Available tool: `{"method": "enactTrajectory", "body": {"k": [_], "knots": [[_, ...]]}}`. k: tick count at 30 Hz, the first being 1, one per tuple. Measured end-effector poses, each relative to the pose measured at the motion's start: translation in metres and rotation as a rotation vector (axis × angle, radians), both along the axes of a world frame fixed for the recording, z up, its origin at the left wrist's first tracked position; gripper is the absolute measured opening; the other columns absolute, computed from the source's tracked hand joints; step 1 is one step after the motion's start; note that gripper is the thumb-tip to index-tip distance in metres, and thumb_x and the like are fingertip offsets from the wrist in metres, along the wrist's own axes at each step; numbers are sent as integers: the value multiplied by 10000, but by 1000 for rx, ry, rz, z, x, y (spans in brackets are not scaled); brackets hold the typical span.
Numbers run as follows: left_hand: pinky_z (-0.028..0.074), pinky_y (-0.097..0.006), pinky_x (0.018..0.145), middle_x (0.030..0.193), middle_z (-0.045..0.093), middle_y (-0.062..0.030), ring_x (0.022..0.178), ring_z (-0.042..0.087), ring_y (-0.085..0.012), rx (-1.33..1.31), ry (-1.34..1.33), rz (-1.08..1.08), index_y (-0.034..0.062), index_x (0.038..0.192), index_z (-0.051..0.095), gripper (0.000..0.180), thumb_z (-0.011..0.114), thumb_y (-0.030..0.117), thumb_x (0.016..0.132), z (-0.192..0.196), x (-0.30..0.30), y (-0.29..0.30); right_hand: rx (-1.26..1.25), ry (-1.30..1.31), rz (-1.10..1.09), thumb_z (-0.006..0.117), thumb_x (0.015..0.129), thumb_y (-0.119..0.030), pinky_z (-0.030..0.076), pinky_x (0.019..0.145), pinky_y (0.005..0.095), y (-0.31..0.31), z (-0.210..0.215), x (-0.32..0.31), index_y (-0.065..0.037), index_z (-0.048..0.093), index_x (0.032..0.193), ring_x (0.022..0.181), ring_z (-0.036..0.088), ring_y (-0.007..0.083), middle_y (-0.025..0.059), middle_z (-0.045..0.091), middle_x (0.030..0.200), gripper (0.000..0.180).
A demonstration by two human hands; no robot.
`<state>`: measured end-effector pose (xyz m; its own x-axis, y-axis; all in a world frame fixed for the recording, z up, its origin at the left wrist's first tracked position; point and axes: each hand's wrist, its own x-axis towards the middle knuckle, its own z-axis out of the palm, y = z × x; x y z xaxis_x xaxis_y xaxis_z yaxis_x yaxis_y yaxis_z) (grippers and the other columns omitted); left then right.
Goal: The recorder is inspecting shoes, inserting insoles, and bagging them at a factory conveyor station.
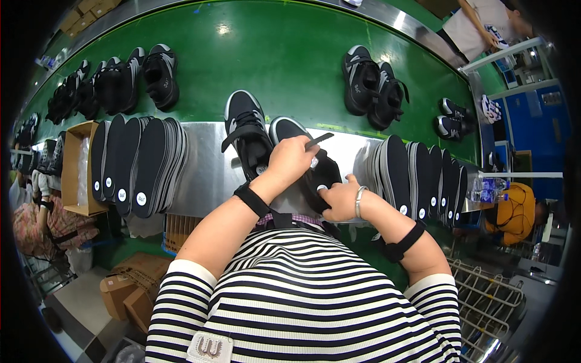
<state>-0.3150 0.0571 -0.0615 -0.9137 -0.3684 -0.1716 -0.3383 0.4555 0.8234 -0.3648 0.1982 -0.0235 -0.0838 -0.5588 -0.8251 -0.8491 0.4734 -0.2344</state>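
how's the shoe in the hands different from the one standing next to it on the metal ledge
The held shoe lies between the left hand and right hand, mostly covered by them; the free shoe stands untouched, in full view, its strap hanging loose. Both are black with white trim.

Left hand (292,158) covers middle of black shoe (302,158) at centre; its fingers curl out of sight. Right hand (340,199) hides shoe's near end. Co-worker (484,24) at 1 o'clock cut off by rim. Shoe row (72,91) at 10 o'clock blurs into dark edge. Striped torso (302,296) hides bench (206,175) front edge
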Motion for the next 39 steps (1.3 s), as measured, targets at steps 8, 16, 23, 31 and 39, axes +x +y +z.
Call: {"method": "enactTrajectory", "body": {"k": [8, 16, 23, 31, 39], "knots": [[446, -343, 622, 713, 597, -180, 673, 588, -298, 55, -16, -20, -8, 865, 599, 276, 563, 248, 769, -2, 3, -3, -186, -99, -237, 512, 747, -318, 272, 936, 477, 8, -18, -5, 43, 429, 1164, 962, 544, 257, 175, 591, 916, 557], [438, -315, 606, 703, 593, -164, 649, 583, -255, 101, -40, -66, 0, 883, 588, 260, 566, 235, 775, 2, -2, -2, -580, -660, -1438, 557, 799, -178, 437, 679, 247, 5, -43, -5, 20, 571, 877, 712, 570, 149, 70, 591, 721, 213], [427, -313, 723, 926, 536, -129, 835, 524, -221, 11, 279, 80, -10, 1081, 454, 433, 582, 259, 766, 20, 10, -9, -1011, -988, -1370, 523, 816, -133, 408, 726, 267, 30, -3, -15, 6, 567, 800, 733, 547, 149, 63, 571, 705, 147], [454, -294, 569, 639, 591, -82, 592, 580, -195, 223, 71, -319, 24, 865, 566, 146, 494, 138, 810, 82, 56, -27, -953, -563, -1070, 501, 831, -85, 417, 671, 213, 19, 24, 21, 17, 575, 836, 702, 544, 98, 33, 561, 743, 126], [442, -390, 697, 858, 584, -169, 745, 567, -321, -951, -32, 848, 11, 982, 534, 255, 458, 190, 818, 81, 220, -275, -849, -494, -1400, 562, 804, -167, 417, 729, 250, 69, -22, -14, -47, 454, 1072, 862, 497, 121, 43, 520, 930, 313]]}}
